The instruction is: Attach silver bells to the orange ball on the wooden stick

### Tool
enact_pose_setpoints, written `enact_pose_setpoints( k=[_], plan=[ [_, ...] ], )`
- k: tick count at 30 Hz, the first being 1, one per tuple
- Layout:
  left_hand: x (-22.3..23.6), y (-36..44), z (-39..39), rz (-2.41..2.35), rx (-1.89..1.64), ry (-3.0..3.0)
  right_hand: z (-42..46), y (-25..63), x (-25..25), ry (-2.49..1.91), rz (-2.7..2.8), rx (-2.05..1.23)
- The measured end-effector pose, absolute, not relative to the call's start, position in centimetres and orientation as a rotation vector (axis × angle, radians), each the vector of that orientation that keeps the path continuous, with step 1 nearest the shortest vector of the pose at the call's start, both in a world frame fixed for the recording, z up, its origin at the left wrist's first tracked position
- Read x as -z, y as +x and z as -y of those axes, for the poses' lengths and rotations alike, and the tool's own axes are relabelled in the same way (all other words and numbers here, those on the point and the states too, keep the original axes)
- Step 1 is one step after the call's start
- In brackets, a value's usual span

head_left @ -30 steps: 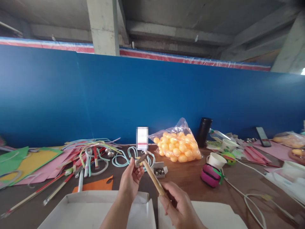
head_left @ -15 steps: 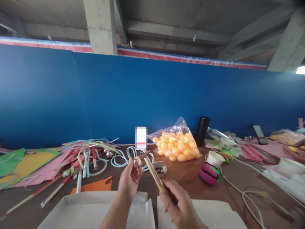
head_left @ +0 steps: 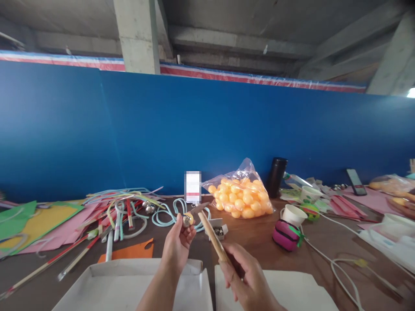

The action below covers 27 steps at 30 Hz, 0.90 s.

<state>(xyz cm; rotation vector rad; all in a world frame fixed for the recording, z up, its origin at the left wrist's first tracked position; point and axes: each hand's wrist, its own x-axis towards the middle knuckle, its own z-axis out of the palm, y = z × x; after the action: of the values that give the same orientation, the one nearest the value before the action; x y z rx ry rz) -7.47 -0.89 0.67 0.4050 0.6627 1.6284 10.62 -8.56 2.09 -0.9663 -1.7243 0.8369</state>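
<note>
Between the thumb and fingers of my left hand [head_left: 179,239] is a small shiny silver ball [head_left: 186,220], with a yellow patch at its edge. My right hand [head_left: 241,274] is wrapped round the pale wooden handle of what looks like a small hammer [head_left: 214,237]. Its dark narrow head sits crosswise at the far end, close beside the ball; whether they touch I cannot tell. Just beyond the handle stands a small open white box [head_left: 220,232] with shiny metal pieces in it. Pale blue tubing [head_left: 164,218] lies coiled behind my left hand.
A clear bag of orange balls [head_left: 241,201] stands at the back. To its right are a black bottle [head_left: 277,178], a white cup [head_left: 293,215] and a purple pouch [head_left: 285,235]. Sticks and tubes [head_left: 119,211] pile up on the left. White trays [head_left: 129,285] lie in front.
Both hands keep their grips and nearly the same places. The view has shifted very slightly; the hammer's head and the silver ball remain close together.
</note>
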Motion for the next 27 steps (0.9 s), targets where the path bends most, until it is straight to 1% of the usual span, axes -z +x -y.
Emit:
enact_pose_setpoints(
  k=[4, 9, 15, 20, 25, 27],
  plan=[
    [-0.56, -7.53, 0.84, -0.652, -1.636, 0.387, 8.49, 10.95, -2.20, -0.964, 1.871, -0.833],
    [-0.78, -7.45, 1.02, -0.664, -1.630, 0.410, 8.51, 10.78, -1.75, -0.969, 1.762, -0.827],
    [-0.90, -7.45, 0.86, -0.667, -1.650, 0.351, 8.36, 11.09, -2.14, -1.006, 1.826, -0.884],
    [-0.91, -7.45, 0.90, -0.668, -1.628, 0.392, 8.48, 10.81, -2.02, -1.014, 1.672, -0.917],
    [-0.68, -7.55, 0.77, -0.659, -1.654, 0.346, 8.24, 10.89, -1.94, -1.011, 1.778, -0.963],
    [-0.70, -7.59, 0.82, -0.656, -1.645, 0.359, 8.19, 10.94, -1.83, -1.018, 1.739, -0.956]
  ],
)
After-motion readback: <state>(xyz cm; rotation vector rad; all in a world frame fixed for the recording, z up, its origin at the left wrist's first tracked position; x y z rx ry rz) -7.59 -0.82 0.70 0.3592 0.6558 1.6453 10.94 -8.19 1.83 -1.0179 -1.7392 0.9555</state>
